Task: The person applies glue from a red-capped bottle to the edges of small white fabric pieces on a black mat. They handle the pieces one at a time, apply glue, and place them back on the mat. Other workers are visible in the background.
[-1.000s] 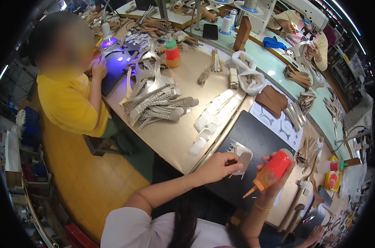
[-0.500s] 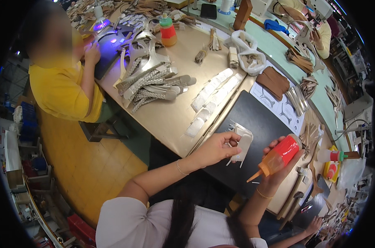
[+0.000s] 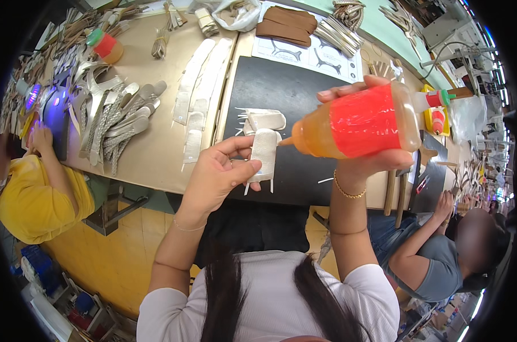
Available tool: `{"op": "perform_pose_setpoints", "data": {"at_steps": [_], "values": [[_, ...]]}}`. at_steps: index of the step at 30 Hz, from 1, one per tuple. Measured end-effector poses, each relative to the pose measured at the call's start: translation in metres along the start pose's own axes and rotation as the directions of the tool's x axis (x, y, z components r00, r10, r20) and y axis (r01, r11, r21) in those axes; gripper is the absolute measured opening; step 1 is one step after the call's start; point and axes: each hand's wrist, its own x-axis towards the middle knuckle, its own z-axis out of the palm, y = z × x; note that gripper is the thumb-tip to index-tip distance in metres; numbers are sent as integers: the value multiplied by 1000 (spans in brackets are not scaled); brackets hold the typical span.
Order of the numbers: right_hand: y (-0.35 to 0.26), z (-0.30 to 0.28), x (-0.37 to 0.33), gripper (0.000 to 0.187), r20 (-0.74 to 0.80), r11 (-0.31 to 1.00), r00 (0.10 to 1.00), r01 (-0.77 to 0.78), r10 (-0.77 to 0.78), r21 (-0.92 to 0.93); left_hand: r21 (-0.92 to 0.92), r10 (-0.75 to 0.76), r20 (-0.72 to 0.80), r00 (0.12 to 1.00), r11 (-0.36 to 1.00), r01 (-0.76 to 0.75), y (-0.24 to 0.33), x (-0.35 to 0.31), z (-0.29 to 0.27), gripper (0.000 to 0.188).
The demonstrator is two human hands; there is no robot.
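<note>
Between the thumb and fingers of my left hand (image 3: 221,171) is a pale, rounded leather tab (image 3: 263,149) with thin strips hanging from its lower end. My right hand (image 3: 369,162) wraps round a squeeze bottle (image 3: 364,121) with a red label and an amber filling. The bottle lies on its side in the air, and its narrow nozzle (image 3: 287,141) points left at the tab's right edge. Whether the tip touches the tab I cannot tell. Behind it, similar pale tabs (image 3: 268,119) rest on a black mat (image 3: 258,80).
Pale strips (image 3: 195,85) lie left of the mat; beyond them are braided straps (image 3: 121,117) and another red-labelled bottle (image 3: 106,45). Brown leather pieces (image 3: 287,25) sit on a printed sheet (image 3: 309,60). Co-workers sit at left, in a yellow shirt (image 3: 44,196), and at right (image 3: 426,262).
My right hand has raised the bottle and swung its nozzle from pointing down-left to level beside the tab. The tab now stands more upright in my left hand. The view has turned to the right.
</note>
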Motion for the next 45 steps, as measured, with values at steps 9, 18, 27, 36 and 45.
{"op": "perform_pose_setpoints", "data": {"at_steps": [9, 18, 27, 36, 45], "values": [[1, 7, -1, 120, -19, 1000, 1000, 16, -16, -10, 22, -54, 117, 992, 998, 52, 6, -7, 2, 39], [7, 0, -5, 124, 10, 999, 1000, 10, -10, -33, 49, -90, 140, 986, 995, 84, 10, -7, 6, 38], [3, -14, -4, 124, 77, 999, 997, -8, 11, -48, -27, -81, 150, 985, 996, 86, 14, -9, 9, 36], [-14, 0, 1, 115, 42, 737, 986, 93, -163, 669, -11, -112, 169, 979, 993, 116, 16, -3, 6, 34], [8, -5, -8, 115, 180, 954, 975, 75, -131, 292, -1, -133, 166, 977, 991, 135, 18, -4, 2, 30]]}}
